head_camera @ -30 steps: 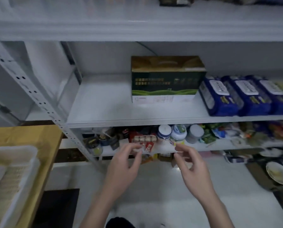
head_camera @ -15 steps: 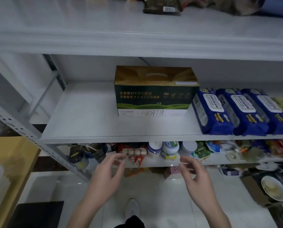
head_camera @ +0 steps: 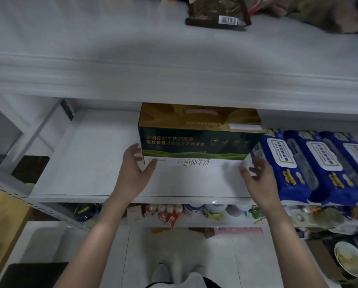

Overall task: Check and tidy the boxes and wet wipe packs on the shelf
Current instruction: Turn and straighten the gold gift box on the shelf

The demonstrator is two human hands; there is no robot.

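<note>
- Seems to be at the very start: reaching in with both hands for the green-and-gold milk carton box point(head_camera: 199, 138), which stands mid-way along the white shelf point(head_camera: 90, 163), well back from the front edge and with its right end just beside the first of the blue wet wipe packs point(head_camera: 311, 167).
- Cups the left hand point(head_camera: 135, 171) round the box's near-left bottom corner, fingers spread and mostly straight, thumb at the white strip along the front. Touching or all but touching, hard to tell which. No firm grip to be seen.
- Holds the right hand point(head_camera: 257, 175) wide, fingers splayed and lightly bent, somewhat blurred, just in front of the box's near-right corner, between box and nearest pack. Nothing in it.
- Judging by that, nothing done to the box so far: not lifted, not turned, not drawn toward the front edge.
- Left to do, by the look of it: seeing to the box, then to the wipe packs lying side by side at the right end of the shelf, reaching its front edge, with neither hand on them.
- Apparently not part of the job: a dark barcoded pouch point(head_camera: 217, 13) on the board above, and jars and small packets point(head_camera: 194, 208) on the board below.
</note>
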